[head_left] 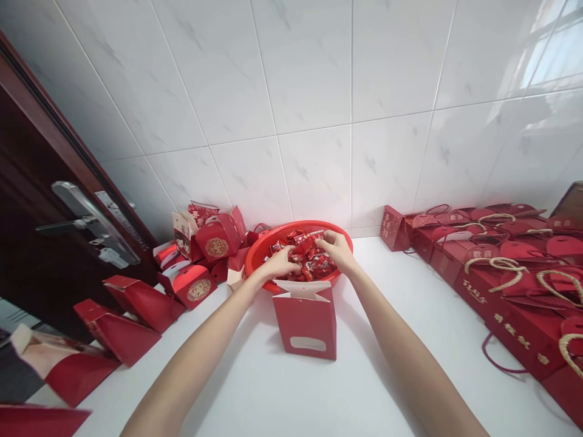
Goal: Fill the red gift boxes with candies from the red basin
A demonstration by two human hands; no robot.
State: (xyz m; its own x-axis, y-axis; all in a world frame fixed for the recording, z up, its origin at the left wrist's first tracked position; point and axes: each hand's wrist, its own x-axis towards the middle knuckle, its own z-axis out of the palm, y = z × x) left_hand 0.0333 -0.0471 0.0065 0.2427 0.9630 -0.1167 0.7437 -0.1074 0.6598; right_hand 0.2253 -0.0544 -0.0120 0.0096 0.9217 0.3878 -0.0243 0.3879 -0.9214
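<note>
Both hands reach into a red plastic basket (254, 258) heaped with red-wrapped candies (319, 267). My left hand (279, 264) is at the left of the heap, its thumb and fingers curled in around a wrapped candy; some fingertips are hidden. My right hand (337, 249) is on the right side, thumb and fingers bent over another red wrapped candy near the middle. In front of the basket, between my forearms, a red paper gift box (305, 321) stands upright. Its top is open and a pale oval window shows low on its front.
Red gift boxes (217, 240) are piled left of the basket. More open boxes (146, 303) line the left table edge, beside a dark door with a metal handle (91, 221). Rows of closed boxes with rope handles (501, 261) fill the right side. A tiled wall (314, 170) rises behind.
</note>
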